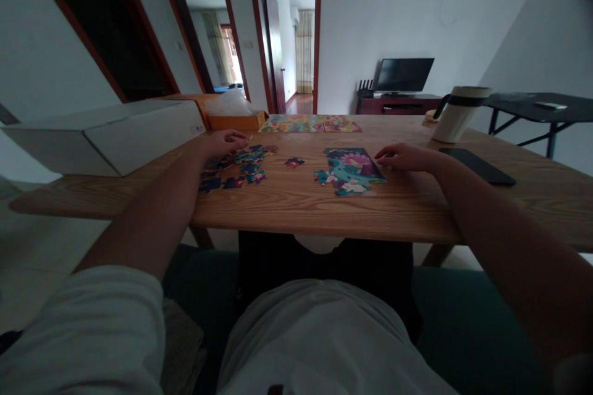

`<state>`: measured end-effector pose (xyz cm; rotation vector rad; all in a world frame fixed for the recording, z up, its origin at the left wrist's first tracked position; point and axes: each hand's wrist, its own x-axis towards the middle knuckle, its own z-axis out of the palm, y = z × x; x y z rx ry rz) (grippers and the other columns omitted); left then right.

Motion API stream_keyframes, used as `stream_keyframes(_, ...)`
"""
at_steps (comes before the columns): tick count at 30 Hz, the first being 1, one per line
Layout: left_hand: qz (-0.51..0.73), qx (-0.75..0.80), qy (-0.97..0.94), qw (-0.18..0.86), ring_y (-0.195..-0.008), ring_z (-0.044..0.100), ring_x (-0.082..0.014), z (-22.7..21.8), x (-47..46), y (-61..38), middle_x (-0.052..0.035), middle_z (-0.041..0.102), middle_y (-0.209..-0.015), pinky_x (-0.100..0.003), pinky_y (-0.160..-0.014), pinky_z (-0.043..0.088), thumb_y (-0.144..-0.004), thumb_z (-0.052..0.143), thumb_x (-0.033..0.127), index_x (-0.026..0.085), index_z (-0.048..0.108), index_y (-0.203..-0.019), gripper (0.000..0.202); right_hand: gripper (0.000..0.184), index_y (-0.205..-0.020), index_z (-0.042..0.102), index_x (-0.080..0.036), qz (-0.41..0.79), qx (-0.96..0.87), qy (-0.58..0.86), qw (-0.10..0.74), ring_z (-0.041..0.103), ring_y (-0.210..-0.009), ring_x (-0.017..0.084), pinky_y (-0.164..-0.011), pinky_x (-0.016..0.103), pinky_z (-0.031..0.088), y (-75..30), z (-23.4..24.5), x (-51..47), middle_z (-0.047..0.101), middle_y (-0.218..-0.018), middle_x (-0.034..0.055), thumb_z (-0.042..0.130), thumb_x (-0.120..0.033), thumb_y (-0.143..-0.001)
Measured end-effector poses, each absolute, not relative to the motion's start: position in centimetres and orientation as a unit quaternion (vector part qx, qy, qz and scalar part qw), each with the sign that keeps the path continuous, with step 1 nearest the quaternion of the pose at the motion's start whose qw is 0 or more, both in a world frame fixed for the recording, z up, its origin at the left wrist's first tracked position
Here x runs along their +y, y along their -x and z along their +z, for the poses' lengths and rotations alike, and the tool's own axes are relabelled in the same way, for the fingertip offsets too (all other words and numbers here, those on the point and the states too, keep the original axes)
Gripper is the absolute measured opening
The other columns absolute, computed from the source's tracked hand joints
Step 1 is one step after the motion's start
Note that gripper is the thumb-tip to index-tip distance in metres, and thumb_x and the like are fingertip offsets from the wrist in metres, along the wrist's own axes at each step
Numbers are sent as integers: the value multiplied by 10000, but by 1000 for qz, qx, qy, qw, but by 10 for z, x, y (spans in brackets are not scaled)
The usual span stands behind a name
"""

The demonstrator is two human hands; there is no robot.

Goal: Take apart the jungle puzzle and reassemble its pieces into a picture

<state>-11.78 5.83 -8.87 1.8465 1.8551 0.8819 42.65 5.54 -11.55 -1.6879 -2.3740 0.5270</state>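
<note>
My left hand (225,143) is at the far edge of a heap of loose jigsaw pieces (250,168). Its fingers are a little bent and apart, and I see nothing held in them. A lone jigsaw piece (294,162) lies between the heap and a partly joined jigsaw puzzle (349,163), which shows a purple shape, teal ground and white rabbits. My right hand (402,156) rests by the puzzle's right edge, fingers loosely stretched with the tips at or near that edge. No piece shows in it.
Two colourful picture sheets (310,123) lie at the wooden table's (287,213) far edge. A long white box (106,136) and an orange box (236,121) stand left. On the right are a cream mug (458,116) and a flat black object (477,165).
</note>
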Motion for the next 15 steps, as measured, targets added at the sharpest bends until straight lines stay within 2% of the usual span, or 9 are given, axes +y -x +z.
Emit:
stream_keyframes(3, 319, 642, -661, 221, -810, 711, -216, -90, 62, 121, -76, 747, -1059, -303, -679, 556, -746, 774, 502, 230, 708, -1190, 524, 467, -1259, 721, -227, 182, -792, 576, 85, 728, -873, 255, -790, 374, 587, -427, -116, 56, 777, -1070, 98, 599, -522, -918)
stream_keyframes(9, 347, 648, -655, 175, -745, 710, -193, -90, 63, 124, -81, 740, -1035, -288, -662, 548, -774, 772, 430, 208, 676, -1203, 492, 465, -1229, 733, -240, 173, -793, 577, 88, 727, -919, 272, -826, 386, 581, -426, -117, 56, 780, -1039, 89, 599, -550, -909)
stream_keyframes(12, 360, 645, -654, 160, -804, 711, -201, -90, 63, 125, -93, 731, -1090, -301, -711, 555, -744, 778, 377, 192, 674, -1174, 480, 474, -1240, 732, -234, 173, -796, 573, 88, 723, -917, 284, -843, 412, 580, -425, -115, 54, 776, -1061, 103, 599, -543, -906)
stream_keyframes(15, 350, 624, -687, 132, -923, 701, -235, -89, 62, 125, -103, 714, -1164, -331, -793, 556, -669, 817, 382, 192, 668, -1183, 568, 471, -1243, 733, -236, 172, -793, 578, 83, 719, -925, 282, -854, 412, 577, -423, -112, 50, 772, -1072, 105, 597, -537, -908)
